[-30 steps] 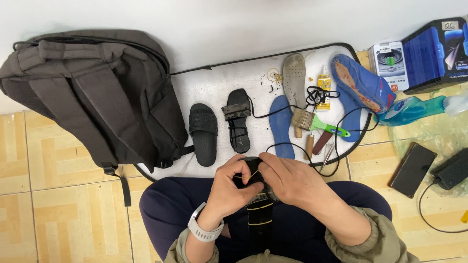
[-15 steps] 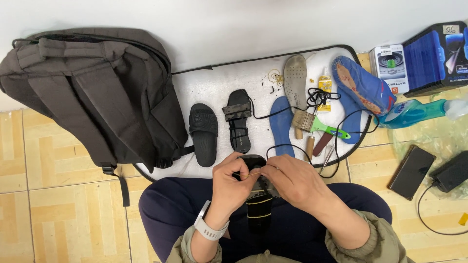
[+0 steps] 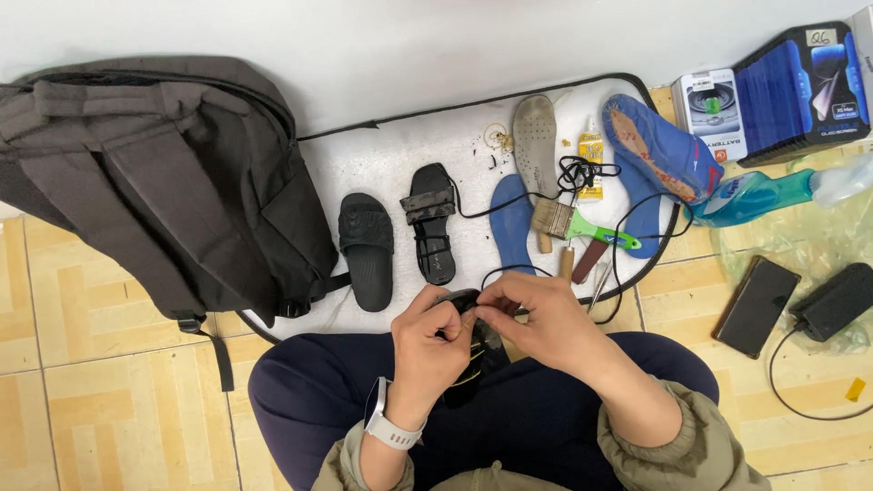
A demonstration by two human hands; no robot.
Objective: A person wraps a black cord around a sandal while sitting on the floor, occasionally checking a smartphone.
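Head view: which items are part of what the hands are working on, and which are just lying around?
In hand:
- black sandal, held by left hand and right hand
- black cord leading up to it

Lying about:
- grey backpack
- black slide
- strapped sandal
- blue insole
- brush
- phone

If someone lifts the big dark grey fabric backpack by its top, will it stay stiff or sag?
The dark grey fabric backpack would probably sag: it lies slumped flat on the tiled floor with creased panels. It looks fairly empty, so likely light for its size. Its loose strap would probably dangle.
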